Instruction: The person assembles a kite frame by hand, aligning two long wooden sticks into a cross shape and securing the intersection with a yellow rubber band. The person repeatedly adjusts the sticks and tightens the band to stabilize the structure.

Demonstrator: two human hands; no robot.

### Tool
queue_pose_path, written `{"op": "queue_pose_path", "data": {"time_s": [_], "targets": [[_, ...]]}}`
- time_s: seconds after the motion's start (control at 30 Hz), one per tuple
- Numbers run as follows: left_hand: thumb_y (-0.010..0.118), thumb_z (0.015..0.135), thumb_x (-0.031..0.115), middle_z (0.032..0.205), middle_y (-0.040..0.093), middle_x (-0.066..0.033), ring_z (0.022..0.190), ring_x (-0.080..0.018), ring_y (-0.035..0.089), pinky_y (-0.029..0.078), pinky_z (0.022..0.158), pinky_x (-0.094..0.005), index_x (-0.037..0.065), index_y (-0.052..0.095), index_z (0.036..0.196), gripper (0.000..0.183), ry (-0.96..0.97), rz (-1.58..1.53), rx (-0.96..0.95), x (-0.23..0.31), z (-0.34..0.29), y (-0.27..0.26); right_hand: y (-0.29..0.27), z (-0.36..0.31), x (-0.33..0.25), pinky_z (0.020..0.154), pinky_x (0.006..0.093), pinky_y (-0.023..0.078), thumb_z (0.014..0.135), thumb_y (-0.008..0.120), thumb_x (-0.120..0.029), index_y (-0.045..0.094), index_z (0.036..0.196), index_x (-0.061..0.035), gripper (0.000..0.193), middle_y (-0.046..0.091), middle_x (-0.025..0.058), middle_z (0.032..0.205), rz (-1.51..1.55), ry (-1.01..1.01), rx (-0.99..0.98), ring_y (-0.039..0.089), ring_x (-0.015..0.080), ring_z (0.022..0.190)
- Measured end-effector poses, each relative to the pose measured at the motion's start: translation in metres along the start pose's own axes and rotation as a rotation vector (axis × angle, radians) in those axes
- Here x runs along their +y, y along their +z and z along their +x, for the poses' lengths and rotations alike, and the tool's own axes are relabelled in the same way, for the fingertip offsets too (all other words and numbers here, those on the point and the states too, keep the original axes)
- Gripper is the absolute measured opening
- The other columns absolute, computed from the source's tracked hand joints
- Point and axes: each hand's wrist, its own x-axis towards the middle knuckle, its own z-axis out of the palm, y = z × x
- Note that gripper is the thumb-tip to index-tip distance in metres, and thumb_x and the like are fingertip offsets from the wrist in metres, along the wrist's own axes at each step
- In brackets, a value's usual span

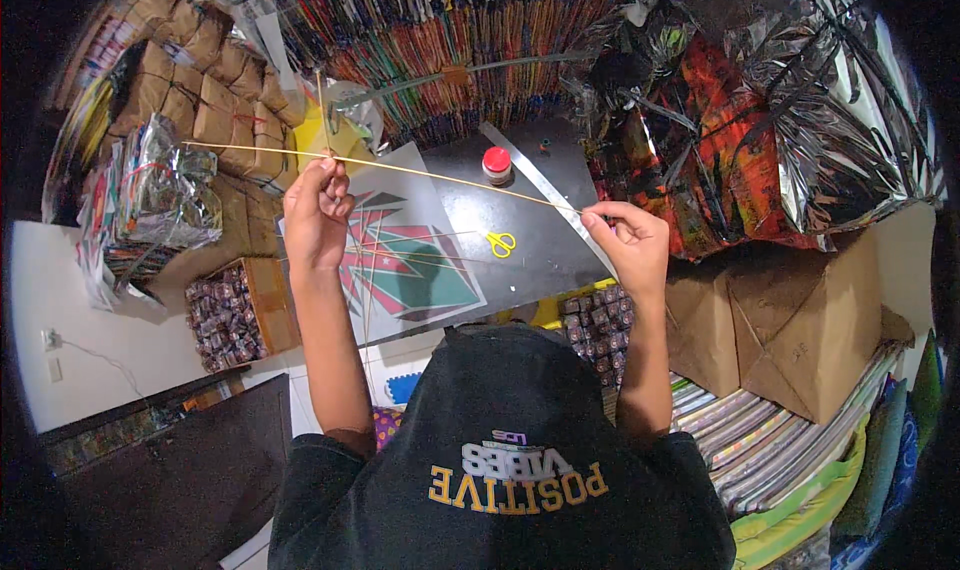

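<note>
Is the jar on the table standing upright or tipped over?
Upright: the jar shows its red lid on top, pale body below.

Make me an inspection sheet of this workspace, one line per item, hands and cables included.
Surface: dark, shiny table, partly covered by a sheet with green, red and grey shapes.
Job's things: long thin stick, held above the table.
Clutter: yellow-handled scissors, red-lidded jar and metal ruler on the table.
Hands: left hand grips the stick partway along; right hand pinches it farther right.
Cables: thin cord along the white wall at far left.
Surroundings: brown wrapped bundles at left, big brown packages at right, tall stacks behind the table.
</note>
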Motion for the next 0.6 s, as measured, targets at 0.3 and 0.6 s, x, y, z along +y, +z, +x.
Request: {"op": "queue_pose_path", "data": {"time_s": [0.3,0.6], "targets": [[0.065,0.094,0.015,0.087,0.067,0.0009,0.069,-0.0042,0.054,0.037,0.055,-0.0197,0.007,0.066,0.098,0.009,0.008,0.010,-0.009,0.001,-0.002,0.001,0.001,-0.002,-0.006,0.048,0.0197,0.018,0.084,0.079,-0.003,0.077,0.094,-0.0017,0.010,0.063,-0.0077,0.077,-0.012,-0.026,0.043,0.030,-0.0034,0.056],[0.065,0.094,0.014,0.082,0.061,0.0015,0.066,-0.0020,0.050,0.033,0.054,-0.0171,0.002,0.066,0.102,0.015,0.033,0.118,-0.066,-0.001,-0.006,0.003,0.005,-0.001,-0.009,0.048,0.0191,0.019,0.082,0.075,0.004,0.072,0.091,0.0003,0.011,0.061,-0.0079,0.077,0.003,-0.146,0.162,0.030,-0.0038,0.056]]}}
